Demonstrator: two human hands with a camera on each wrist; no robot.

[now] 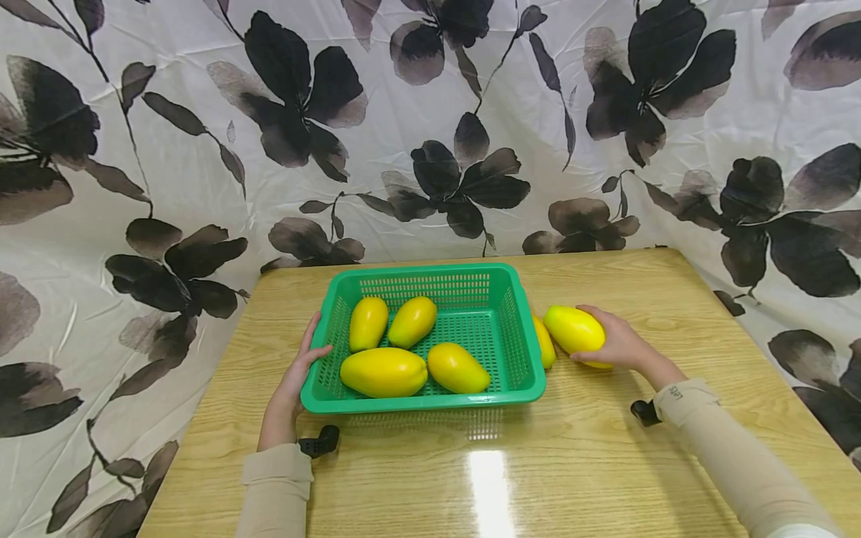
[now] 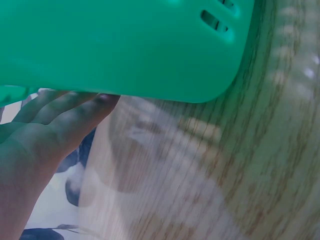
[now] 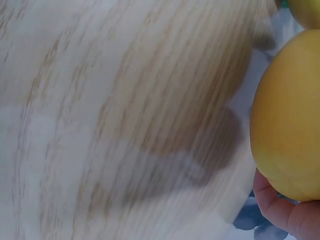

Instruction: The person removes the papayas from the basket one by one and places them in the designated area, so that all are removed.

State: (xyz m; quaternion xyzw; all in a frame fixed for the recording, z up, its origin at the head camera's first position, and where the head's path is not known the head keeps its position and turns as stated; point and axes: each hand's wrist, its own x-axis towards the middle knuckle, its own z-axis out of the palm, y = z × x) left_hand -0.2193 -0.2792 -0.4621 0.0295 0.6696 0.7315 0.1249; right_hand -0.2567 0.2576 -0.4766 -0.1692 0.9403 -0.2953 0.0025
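A green basket holds several yellow mangoes, among them a large one at the front left. At its left side my left hand grips the rim, thumb over the edge; in the left wrist view the fingers lie against the outer wall. Right of the basket, my right hand holds a yellow mango from its right side. The right wrist view shows this mango with fingertips under its end. Another mango lies against the basket's right wall, partly hidden by it.
The wooden table extends around the basket, with a bright reflection near its front. Floral fabric hangs behind and at both sides. Small black devices are at the left wrist and right wrist.
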